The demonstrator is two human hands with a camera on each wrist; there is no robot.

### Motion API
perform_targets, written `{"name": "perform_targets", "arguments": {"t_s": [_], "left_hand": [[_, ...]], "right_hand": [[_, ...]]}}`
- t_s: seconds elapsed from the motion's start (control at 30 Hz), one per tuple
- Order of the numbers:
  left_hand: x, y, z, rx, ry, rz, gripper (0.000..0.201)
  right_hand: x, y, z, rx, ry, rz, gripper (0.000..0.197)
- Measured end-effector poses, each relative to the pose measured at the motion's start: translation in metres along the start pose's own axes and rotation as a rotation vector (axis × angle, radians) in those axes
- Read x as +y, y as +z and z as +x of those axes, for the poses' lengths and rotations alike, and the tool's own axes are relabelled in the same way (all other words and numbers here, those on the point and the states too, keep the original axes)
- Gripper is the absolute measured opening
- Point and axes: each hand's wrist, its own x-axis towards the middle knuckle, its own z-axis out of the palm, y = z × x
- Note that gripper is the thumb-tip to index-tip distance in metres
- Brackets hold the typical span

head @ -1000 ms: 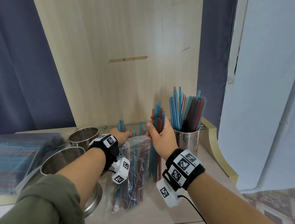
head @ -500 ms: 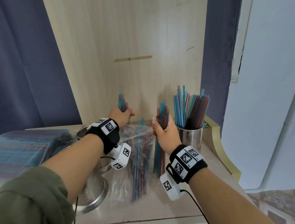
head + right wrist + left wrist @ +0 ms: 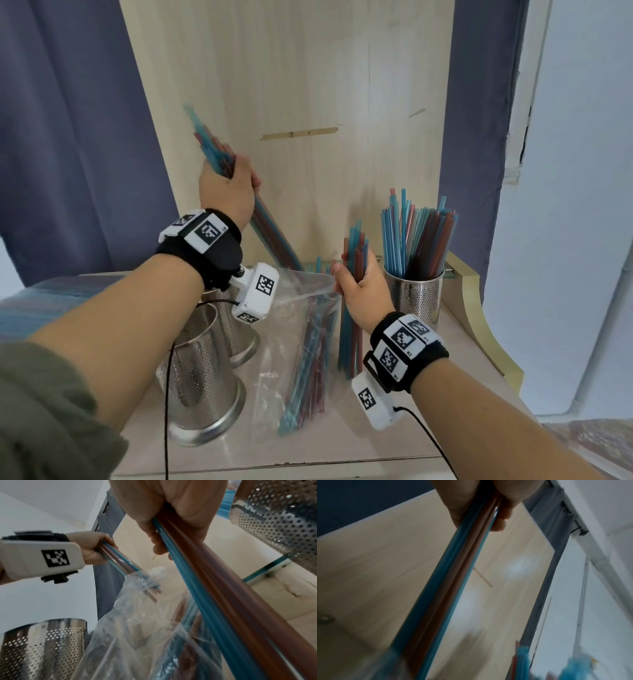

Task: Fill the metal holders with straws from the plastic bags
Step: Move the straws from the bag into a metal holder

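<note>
My left hand [image 3: 227, 186] grips a slanted bunch of blue and red straws [image 3: 270, 233], raised high with its lower ends still in the mouth of the clear plastic bag [image 3: 301, 325]. The same bunch [image 3: 447, 582] fills the left wrist view. My right hand [image 3: 359, 284] grips a second upright bunch of straws [image 3: 349, 332] beside the bag, ends near the tabletop. A perforated metal holder [image 3: 416, 298] at the right is full of straws. Two other metal holders [image 3: 202, 380] stand at the left, partly hidden by my left forearm.
A wooden board [image 3: 291, 102] leans upright behind the table. A flat pack of straws [image 3: 44, 301] lies at the far left. The table's right edge has a raised gold trim [image 3: 479, 308]. A cable [image 3: 166, 411] hangs from my left wrist.
My left hand has risen up and to the left, drawing its bunch of straws most of the way out of the bag. My right hand has stayed beside the bag with its bunch.
</note>
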Motion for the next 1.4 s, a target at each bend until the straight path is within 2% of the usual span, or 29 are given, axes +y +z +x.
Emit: {"name": "perform_targets", "arguments": {"t_s": [0.07, 0.17, 0.33, 0.47, 0.57, 0.67, 0.77, 0.87, 0.97, 1.13, 1.2, 1.3, 1.4], "left_hand": [[0.022, -0.005, 0.007, 0.060, 0.026, -0.063, 0.028], [0.053, -0.015, 0.012, 0.098, 0.080, -0.249, 0.011], [0.068, -0.027, 0.013, 0.102, 0.056, -0.397, 0.016], [0.060, -0.032, 0.006, 0.062, 0.044, -0.362, 0.014], [0.051, -0.032, 0.000, 0.055, 0.022, -0.308, 0.020], [0.044, -0.029, -0.007, 0.052, 0.001, -0.277, 0.018], [0.041, -0.027, -0.013, 0.050, -0.016, -0.271, 0.020], [0.039, -0.026, -0.015, 0.048, -0.023, -0.233, 0.021], [0.042, -0.026, -0.018, 0.047, -0.010, -0.222, 0.020], [0.043, -0.025, -0.016, 0.037, 0.012, -0.230, 0.026], [0.041, -0.024, -0.015, 0.030, 0.001, -0.231, 0.027], [0.035, -0.016, -0.016, 0.024, -0.023, -0.238, 0.026], [0.026, -0.005, -0.017, 0.016, -0.039, -0.226, 0.028]], "right_hand": [[-0.004, -0.002, 0.001, -0.009, 0.034, 0.013, 0.015], [-0.018, -0.008, 0.003, -0.021, 0.046, 0.026, 0.014], [-0.072, -0.033, 0.018, -0.043, -0.117, 0.115, 0.004], [-0.131, -0.077, 0.043, 0.093, -0.177, 0.261, 0.008], [-0.155, -0.105, 0.072, 0.212, -0.222, 0.212, 0.014], [-0.147, -0.108, 0.089, 0.256, -0.216, 0.087, 0.011], [-0.117, -0.095, 0.088, 0.217, -0.175, -0.014, 0.012], [-0.083, -0.080, 0.079, 0.175, -0.048, -0.158, 0.013], [-0.059, -0.071, 0.075, 0.170, 0.034, -0.208, 0.021], [-0.049, -0.066, 0.065, 0.224, 0.151, -0.347, 0.029], [-0.048, -0.065, 0.060, 0.250, 0.145, -0.352, 0.039], [-0.051, -0.065, 0.058, 0.224, 0.073, -0.293, 0.068], [-0.061, -0.069, 0.052, 0.169, -0.068, -0.360, 0.084]]}}
